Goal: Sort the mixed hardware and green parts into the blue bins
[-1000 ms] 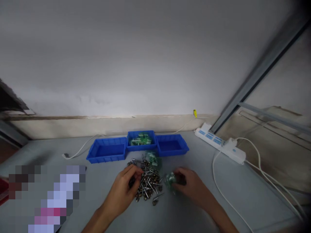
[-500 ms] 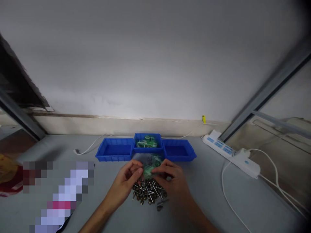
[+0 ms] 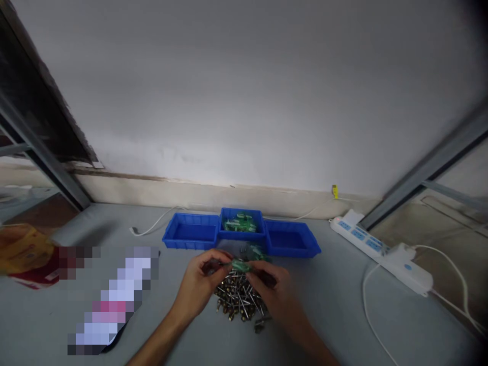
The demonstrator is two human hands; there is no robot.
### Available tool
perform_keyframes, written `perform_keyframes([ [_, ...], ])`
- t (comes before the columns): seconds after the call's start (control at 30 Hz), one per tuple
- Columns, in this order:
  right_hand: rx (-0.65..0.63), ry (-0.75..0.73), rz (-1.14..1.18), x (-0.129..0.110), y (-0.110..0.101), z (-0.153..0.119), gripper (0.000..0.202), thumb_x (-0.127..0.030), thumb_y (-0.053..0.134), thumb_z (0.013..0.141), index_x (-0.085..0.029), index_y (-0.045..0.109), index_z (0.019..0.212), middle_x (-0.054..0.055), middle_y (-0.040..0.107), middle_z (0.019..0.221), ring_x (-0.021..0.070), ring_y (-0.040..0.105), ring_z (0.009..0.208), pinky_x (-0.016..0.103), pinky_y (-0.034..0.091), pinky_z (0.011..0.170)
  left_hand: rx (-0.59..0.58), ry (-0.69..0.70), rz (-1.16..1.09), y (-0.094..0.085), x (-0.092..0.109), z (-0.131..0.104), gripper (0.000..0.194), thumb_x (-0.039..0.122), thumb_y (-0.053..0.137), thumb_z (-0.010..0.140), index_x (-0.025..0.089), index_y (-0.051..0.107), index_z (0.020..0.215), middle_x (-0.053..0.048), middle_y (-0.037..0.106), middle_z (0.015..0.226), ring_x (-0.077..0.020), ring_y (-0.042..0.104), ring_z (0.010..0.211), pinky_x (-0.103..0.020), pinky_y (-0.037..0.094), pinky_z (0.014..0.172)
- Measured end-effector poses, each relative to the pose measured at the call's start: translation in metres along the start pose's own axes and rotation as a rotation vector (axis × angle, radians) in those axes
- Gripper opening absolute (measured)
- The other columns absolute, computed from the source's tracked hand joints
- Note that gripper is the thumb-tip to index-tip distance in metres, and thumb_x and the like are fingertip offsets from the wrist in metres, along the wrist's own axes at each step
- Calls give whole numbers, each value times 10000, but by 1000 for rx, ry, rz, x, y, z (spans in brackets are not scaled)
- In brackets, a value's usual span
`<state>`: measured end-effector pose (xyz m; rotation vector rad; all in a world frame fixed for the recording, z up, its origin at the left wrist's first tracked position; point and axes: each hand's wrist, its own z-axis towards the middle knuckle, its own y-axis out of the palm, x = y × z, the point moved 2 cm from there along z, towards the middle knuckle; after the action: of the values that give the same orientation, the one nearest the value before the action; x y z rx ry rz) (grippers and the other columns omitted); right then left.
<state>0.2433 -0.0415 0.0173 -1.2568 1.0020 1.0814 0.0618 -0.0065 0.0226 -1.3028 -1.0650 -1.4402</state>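
A small green, see-through plastic bag is pinched between my two hands above the pile. My left hand grips its left end with thumb and fingertips. My right hand has closed thumb and fingers on the right end. Whether anything is inside the bag I cannot make out. Beneath my hands lies a heap of metal pins with silvery shafts and brass-coloured ends. Just behind my right fingers, more green plastic rests on the table, partly hidden.
Three blue bins stand behind the heap: a left bin, a middle bin with green bagged pieces, and a right bin. A white power strip with cables lies right. A blurred-out phone-like object and a yellow-red packet are left.
The view has shifted, so the scene sits further right. The green bag between my hands now looks flatter and narrower, with both hands still on it.
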Motion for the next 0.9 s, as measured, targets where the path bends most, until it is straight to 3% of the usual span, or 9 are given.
perform_keyframes([
  [0.13,-108,148,264,7,2,-1,297,-379,678,784,-209,726,1022,37,711,724,159,640,552,230,474,410,11,135,84,-1,2,0,81,254,671,780,185,682,740,-68,633,1033,-208,612,931,-306,485,778],
  [0.23,-17,117,309,4,-2,1,282,-328,693,777,-229,744,1036,30,722,760,141,623,545,270,540,488,64,161,148,-2,1,-1,63,249,640,805,195,672,814,-68,597,1074,-213,588,990,-294,483,778],
  [0.33,161,-46,324,-15,-11,5,305,-295,700,783,-243,733,1081,40,727,805,168,642,602,298,550,509,84,150,166,-1,0,-3,147,227,603,839,210,607,985,-47,593,995,-193,587,914,-287,488,745],
  [0.47,479,-370,302,-59,-26,18,365,-241,681,814,-285,680,1177,56,695,901,250,678,877,300,543,527,-27,263,351,4,5,-8,69,160,533,876,201,588,884,-43,585,943,-185,577,858,-299,473,751],
  [0.53,567,-484,219,-76,-28,28,405,-251,635,851,-294,626,1254,64,687,964,254,667,935,315,555,547,-90,315,454,8,6,-11,114,128,505,883,202,589,864,-56,586,966,-198,578,897,-316,471,788],
  [0.6,522,-475,138,-79,-27,41,431,-282,607,865,-279,592,1296,68,694,990,242,666,928,324,571,571,-139,346,523,11,6,-14,144,114,484,890,207,593,888,-73,588,1009,-214,581,941,-340,477,830],
  [0.73,214,-213,-23,-50,-24,55,410,-336,628,832,-210,649,1221,85,727,983,230,679,847,283,553,534,-172,386,631,13,1,-14,169,109,469,893,217,593,935,-99,589,1074,-242,578,1000,-387,487,878],
  [0.83,195,-141,-153,-20,-36,32,298,-352,625,828,-207,720,1071,76,748,907,226,691,814,320,569,659,-158,419,701,11,-1,-13,186,122,447,910,217,596,968,-104,590,1085,-254,574,1010,-415,488,883],
  [0.9,148,-69,-220,0,-49,0,241,-402,614,837,-235,752,942,65,750,841,222,688,715,340,574,647,-160,438,735,12,-2,-14,183,135,441,923,215,597,975,-102,595,1081,-257,572,1005,-420,488,877],
])
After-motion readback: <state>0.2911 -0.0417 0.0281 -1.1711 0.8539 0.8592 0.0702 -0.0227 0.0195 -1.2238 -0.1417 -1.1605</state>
